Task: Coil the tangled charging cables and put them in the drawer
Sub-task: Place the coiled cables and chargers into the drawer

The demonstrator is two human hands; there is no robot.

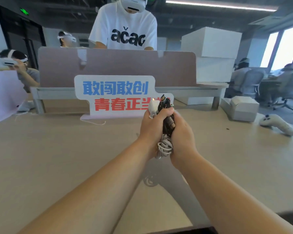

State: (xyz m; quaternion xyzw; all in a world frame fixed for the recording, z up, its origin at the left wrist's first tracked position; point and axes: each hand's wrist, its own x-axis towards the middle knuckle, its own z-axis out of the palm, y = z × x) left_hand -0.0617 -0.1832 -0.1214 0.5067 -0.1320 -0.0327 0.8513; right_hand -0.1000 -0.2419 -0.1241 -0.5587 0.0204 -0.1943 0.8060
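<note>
Both my hands hold one bundle of charging cables above the beige desk [57, 157]. My left hand [152, 127] grips the bundle from the left, fingers curled over its top. My right hand [181, 134] cups it from the right. The black cable [167, 105] sticks out above my fingers with a plug at its tip. A white charger plug [153, 105] shows beside it. Loops of white cable [165, 146] hang out below between my wrists. No drawer is in view.
A white sign with blue and red lettering [115, 95] stands just behind my hands, in front of a mauve desk divider [117, 66]. White boxes [242, 108] and a white controller [276, 124] lie at the right. A person in a white T-shirt [125, 26] stands beyond the divider.
</note>
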